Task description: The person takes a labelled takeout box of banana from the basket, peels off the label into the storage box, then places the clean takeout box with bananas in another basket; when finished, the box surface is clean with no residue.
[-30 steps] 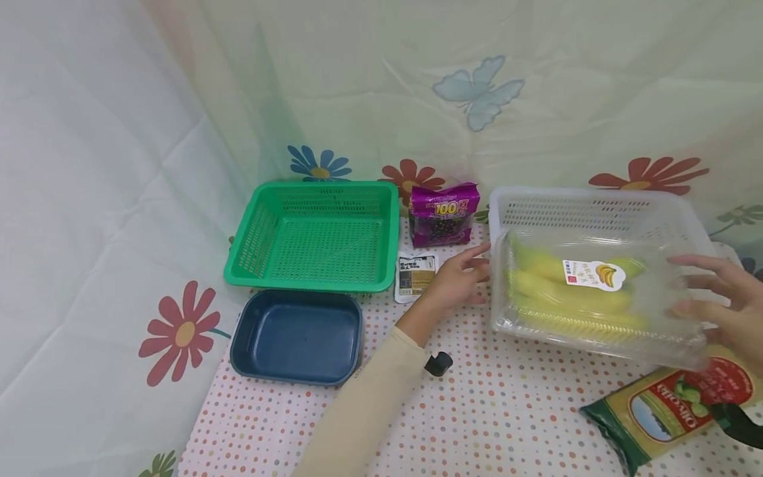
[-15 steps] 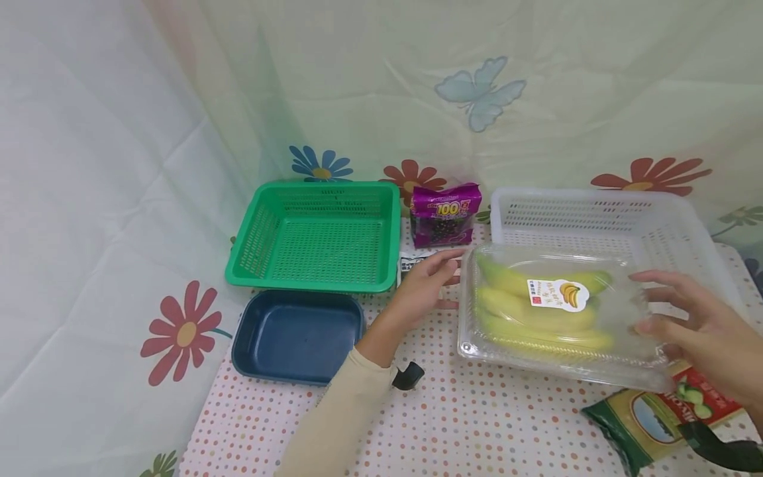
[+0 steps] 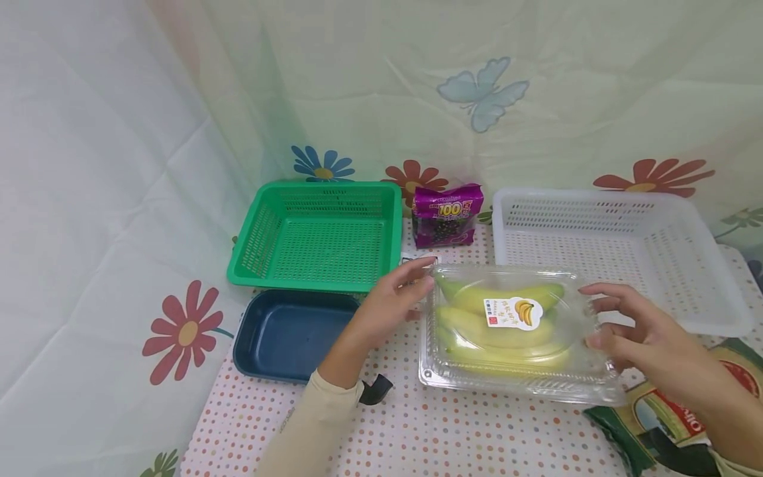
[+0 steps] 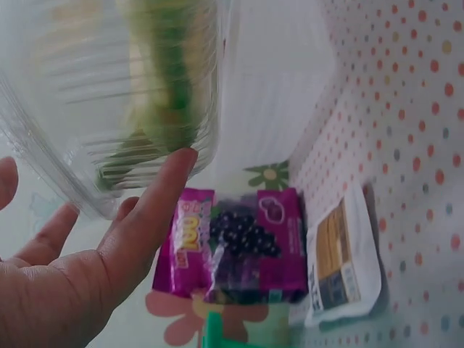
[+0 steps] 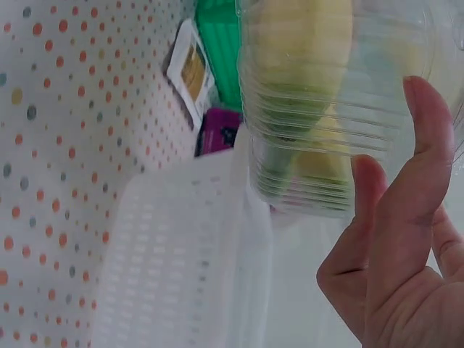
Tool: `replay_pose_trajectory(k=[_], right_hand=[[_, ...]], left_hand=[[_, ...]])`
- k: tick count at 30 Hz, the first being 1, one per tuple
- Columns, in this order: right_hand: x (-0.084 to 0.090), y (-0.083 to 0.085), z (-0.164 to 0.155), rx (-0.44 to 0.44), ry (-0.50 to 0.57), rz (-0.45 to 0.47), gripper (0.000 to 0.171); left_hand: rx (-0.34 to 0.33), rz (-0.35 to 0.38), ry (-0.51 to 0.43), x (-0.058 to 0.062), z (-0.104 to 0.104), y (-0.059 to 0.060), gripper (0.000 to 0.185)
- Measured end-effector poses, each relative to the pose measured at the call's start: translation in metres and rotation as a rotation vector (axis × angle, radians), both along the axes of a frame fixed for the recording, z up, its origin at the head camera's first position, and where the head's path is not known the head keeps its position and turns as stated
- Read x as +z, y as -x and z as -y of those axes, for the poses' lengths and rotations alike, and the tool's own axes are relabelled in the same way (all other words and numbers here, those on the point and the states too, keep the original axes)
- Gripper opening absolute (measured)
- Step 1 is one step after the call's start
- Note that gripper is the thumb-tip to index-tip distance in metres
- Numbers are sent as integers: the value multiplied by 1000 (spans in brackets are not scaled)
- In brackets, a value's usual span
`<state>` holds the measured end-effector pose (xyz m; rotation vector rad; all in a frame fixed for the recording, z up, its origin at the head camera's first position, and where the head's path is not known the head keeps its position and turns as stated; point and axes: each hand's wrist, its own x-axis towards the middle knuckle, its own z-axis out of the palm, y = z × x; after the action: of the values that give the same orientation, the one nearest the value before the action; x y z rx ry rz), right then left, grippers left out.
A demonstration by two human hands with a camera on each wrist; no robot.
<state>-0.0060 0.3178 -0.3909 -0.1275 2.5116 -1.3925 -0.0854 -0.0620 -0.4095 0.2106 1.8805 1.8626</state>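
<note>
both hands, left (image 3: 387,305) and right (image 3: 632,331), hold the banana box (image 3: 512,331) by straight fingers above the table (image 3: 465,430), long axis running nine to three, stems toward nine.

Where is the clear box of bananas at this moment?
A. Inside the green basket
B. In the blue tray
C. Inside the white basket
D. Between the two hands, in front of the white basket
D: the clear box of bananas sits between the left hand and right hand, in front of the white basket.
</note>
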Motion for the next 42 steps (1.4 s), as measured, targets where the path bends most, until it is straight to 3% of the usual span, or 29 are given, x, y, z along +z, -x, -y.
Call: replay_pose_trajectory(k=[10, 17, 25, 36, 42], right_hand=[[-5, -2, 36, 117, 259, 108, 72], [-11, -4, 57, 154, 360, 183, 71], [-23, -5, 70, 129, 353, 248, 72], [-41, -7, 67, 122, 296, 301, 77], [-47, -7, 68, 112, 294, 323, 80]], left_hand=[[-41, -29, 4, 5, 44, -14, 50], [-29, 30, 32, -2, 63, -24, 49], [5, 68, 83, -16, 66, -35, 50], [37, 12, 200, -34, 53, -45, 44], [42, 1, 206, -41, 50, -45, 44]])
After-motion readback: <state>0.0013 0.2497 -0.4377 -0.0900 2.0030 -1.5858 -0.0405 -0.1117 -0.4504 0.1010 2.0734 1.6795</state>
